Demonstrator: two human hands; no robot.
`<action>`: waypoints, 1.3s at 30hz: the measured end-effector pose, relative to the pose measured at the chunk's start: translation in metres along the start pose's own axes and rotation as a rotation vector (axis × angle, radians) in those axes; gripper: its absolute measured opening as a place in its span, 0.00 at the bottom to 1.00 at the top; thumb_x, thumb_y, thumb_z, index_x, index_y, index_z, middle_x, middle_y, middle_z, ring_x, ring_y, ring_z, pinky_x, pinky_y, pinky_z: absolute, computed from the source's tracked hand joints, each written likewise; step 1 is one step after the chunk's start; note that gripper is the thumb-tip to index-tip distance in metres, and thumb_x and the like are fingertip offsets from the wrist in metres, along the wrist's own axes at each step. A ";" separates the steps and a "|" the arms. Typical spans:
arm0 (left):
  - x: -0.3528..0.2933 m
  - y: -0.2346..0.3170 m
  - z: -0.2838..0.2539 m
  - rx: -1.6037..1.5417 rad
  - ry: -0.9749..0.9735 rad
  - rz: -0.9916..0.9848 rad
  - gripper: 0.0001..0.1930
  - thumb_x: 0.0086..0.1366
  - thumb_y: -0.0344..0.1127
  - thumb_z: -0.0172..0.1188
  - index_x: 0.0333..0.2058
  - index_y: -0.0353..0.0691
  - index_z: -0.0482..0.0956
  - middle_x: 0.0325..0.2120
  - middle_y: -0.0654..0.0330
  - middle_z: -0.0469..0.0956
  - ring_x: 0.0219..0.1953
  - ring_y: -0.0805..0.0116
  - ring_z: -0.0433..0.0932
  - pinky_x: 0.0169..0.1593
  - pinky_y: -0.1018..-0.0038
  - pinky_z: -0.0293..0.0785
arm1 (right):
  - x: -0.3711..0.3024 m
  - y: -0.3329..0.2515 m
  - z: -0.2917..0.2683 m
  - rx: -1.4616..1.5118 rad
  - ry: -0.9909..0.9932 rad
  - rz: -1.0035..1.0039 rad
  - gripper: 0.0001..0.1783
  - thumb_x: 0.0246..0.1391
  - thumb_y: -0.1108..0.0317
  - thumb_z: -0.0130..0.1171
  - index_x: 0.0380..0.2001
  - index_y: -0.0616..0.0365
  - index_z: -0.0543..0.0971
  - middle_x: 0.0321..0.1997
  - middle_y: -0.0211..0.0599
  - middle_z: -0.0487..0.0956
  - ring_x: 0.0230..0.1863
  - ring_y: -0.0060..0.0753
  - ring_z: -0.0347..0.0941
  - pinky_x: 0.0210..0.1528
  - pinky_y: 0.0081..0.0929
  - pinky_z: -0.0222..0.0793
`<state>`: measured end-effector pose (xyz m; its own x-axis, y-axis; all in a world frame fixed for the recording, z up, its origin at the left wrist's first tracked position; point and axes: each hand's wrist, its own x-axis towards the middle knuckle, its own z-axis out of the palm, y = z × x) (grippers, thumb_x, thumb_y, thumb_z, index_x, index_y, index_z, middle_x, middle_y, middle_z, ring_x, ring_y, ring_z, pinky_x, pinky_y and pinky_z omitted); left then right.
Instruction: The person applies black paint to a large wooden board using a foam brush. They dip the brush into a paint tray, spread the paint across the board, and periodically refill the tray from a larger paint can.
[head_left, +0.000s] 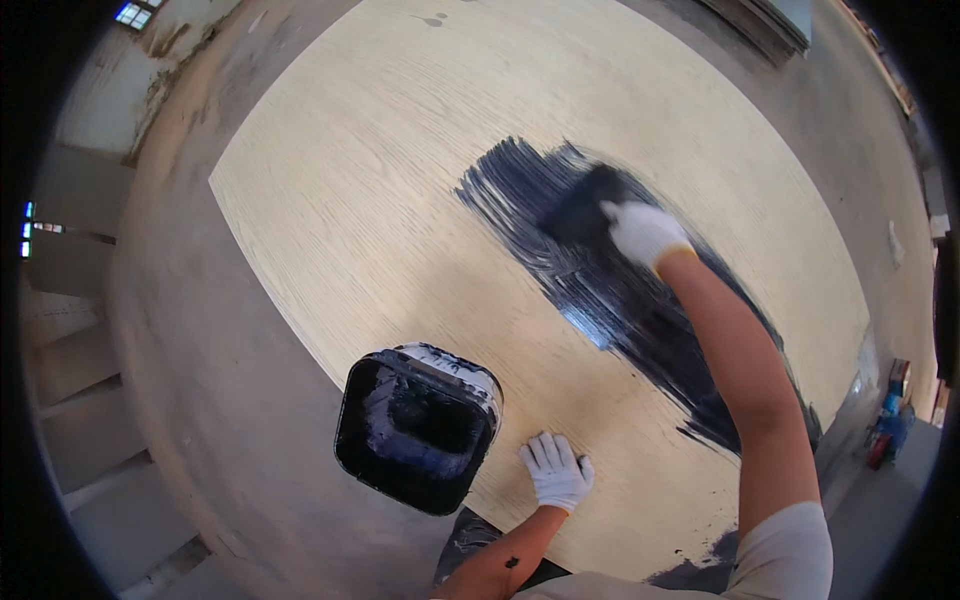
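Observation:
My right hand (645, 232), in a white knit glove, is closed on a dark, flat, rectangular spreader (582, 207). The spreader lies against a wide black streaked coating (640, 325) on a pale wood-grained board (360, 200). Its handle is hidden under the glove. My left hand (556, 474), gloved as well, rests on the board's near part with its fingers spread. To the left of that hand is a squarish black bucket (415, 430), coated inside with wet black material and smeared on its rim.
Grey-brown floor (200, 290) surrounds the board. Stacked flat panels (755, 28) lie at the far right. Blue and red items (888, 425) are on the floor to the right. Grey slabs (75, 370) line the left side. Dark smears (700, 568) mark the board's near edge.

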<state>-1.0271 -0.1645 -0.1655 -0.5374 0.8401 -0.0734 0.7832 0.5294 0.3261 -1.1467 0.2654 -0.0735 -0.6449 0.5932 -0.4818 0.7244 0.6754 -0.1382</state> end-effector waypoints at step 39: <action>-0.001 0.014 0.009 0.048 0.005 0.017 0.37 0.60 0.47 0.55 0.60 0.25 0.58 0.61 0.27 0.59 0.62 0.20 0.57 0.66 0.27 0.47 | -0.127 -0.003 0.038 0.264 -0.050 0.136 0.25 0.64 0.65 0.45 0.64 0.49 0.72 0.44 0.50 0.85 0.45 0.51 0.84 0.43 0.50 0.79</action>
<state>-1.0133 -0.1572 -0.1690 -0.5252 0.8486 -0.0636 0.8063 0.5201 0.2817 -1.0576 0.1719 -0.0448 -0.5292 0.6439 -0.5526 0.8460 0.4500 -0.2859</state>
